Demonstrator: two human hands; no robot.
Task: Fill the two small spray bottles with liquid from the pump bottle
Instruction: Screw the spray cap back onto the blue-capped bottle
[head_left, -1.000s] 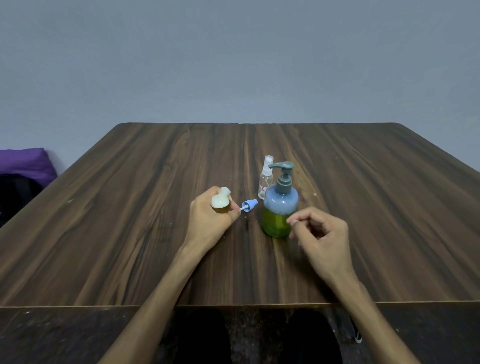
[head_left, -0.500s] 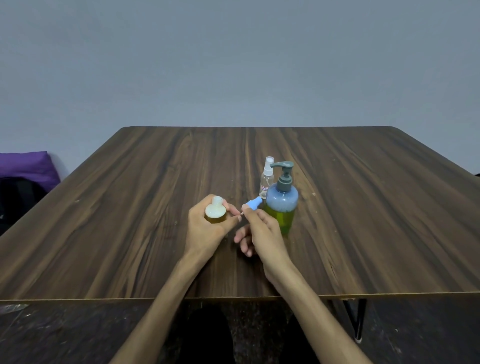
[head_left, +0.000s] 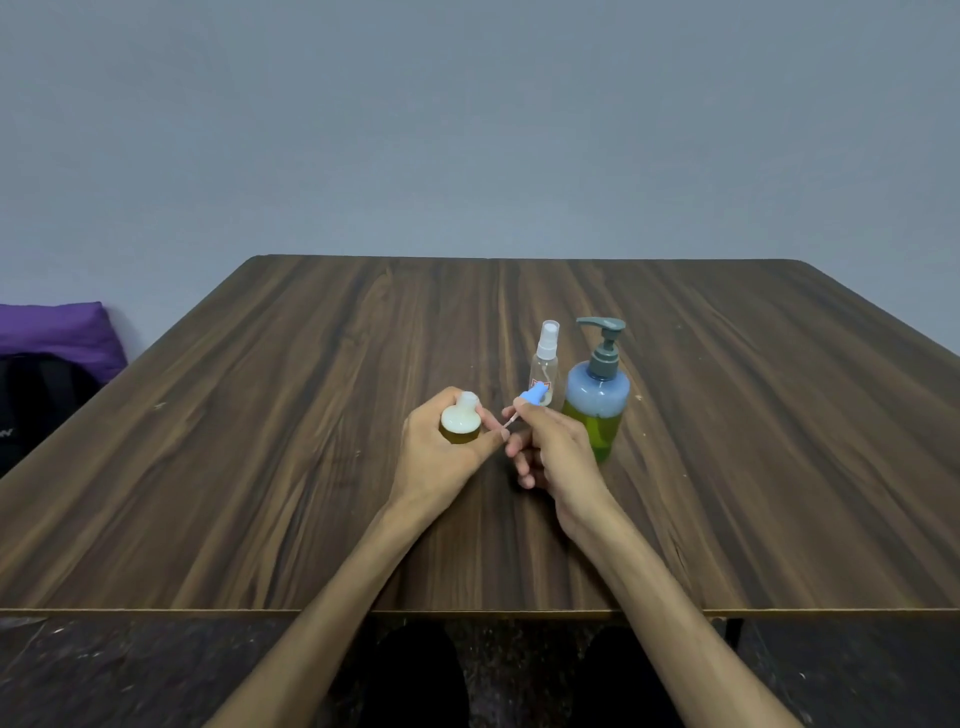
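Gripping amber-filled small bottle (head_left: 459, 427), left hand (head_left: 441, 452) fingers wrapped; right hand (head_left: 553, 452) fingers pinching blue sprayer cap (head_left: 533, 399).

Soft, even, rather dim light falls from above and leaves no glare on the desk (head_left: 260, 467). Shadows are faint, with only a weak dark patch under the hands. Below the desk's near edge everything sinks into near black. The wall (head_left: 467, 130) darkens toward the corners. Focus is slightly soft throughout; the desk's edges splay from the wide lens.
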